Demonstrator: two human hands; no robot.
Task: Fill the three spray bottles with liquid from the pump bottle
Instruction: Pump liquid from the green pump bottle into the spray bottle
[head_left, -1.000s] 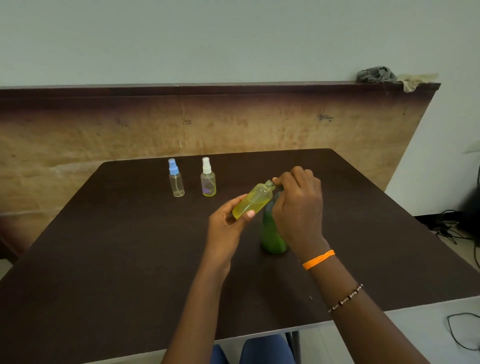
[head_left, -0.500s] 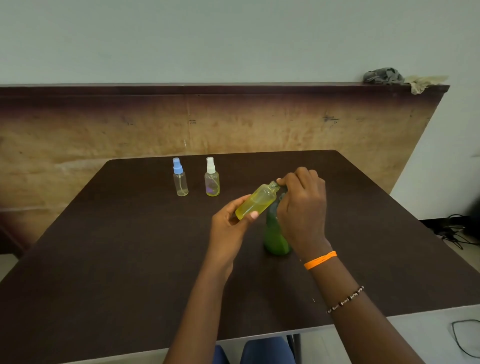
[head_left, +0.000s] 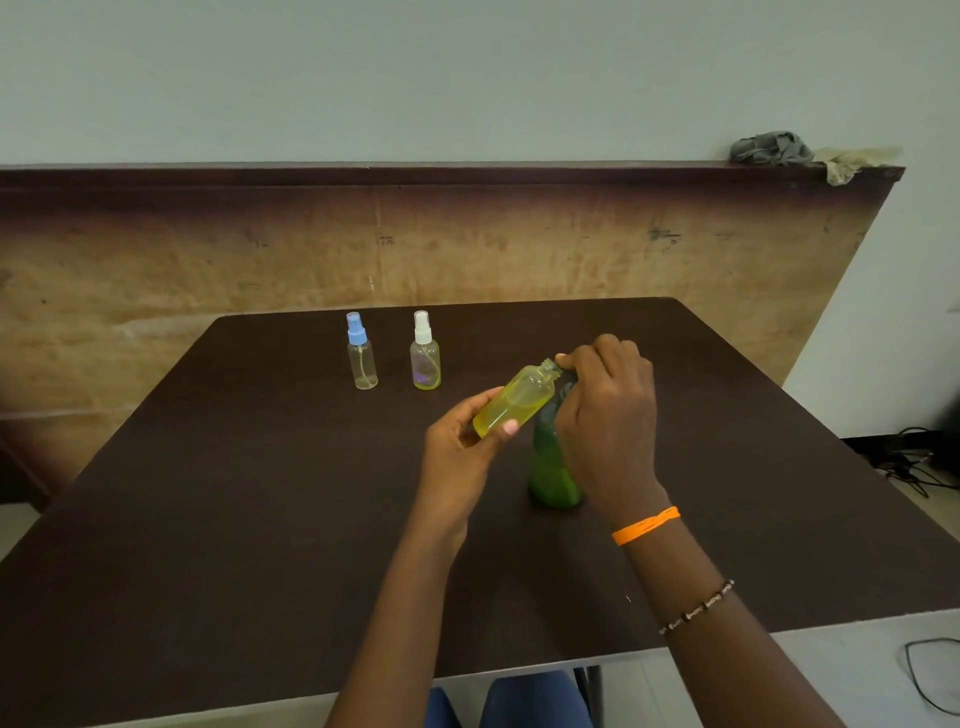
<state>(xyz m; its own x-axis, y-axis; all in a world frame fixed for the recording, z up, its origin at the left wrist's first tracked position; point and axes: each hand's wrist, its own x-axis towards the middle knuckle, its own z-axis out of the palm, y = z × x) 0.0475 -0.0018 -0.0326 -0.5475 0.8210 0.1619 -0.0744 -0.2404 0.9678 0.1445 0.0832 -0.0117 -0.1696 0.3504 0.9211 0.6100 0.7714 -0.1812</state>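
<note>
Clearly small and light, the uncapped yellow spray bottle (head_left: 517, 401) looks like smooth rigid plastic, likely slick if wet, so its round body is the sensible place to hold. The left hand (head_left: 457, 452) grips it there, thumb on the near side, above the dark table (head_left: 234, 509). Its long axis is tilted, with the open neck pointing up and to the right, toward the top of the green pump bottle (head_left: 551, 467). The right hand (head_left: 605, 410) curls over that pump head, fingertips at the neck. Two capped spray bottles (head_left: 362, 358) (head_left: 426, 358) stand upright farther back.
</note>
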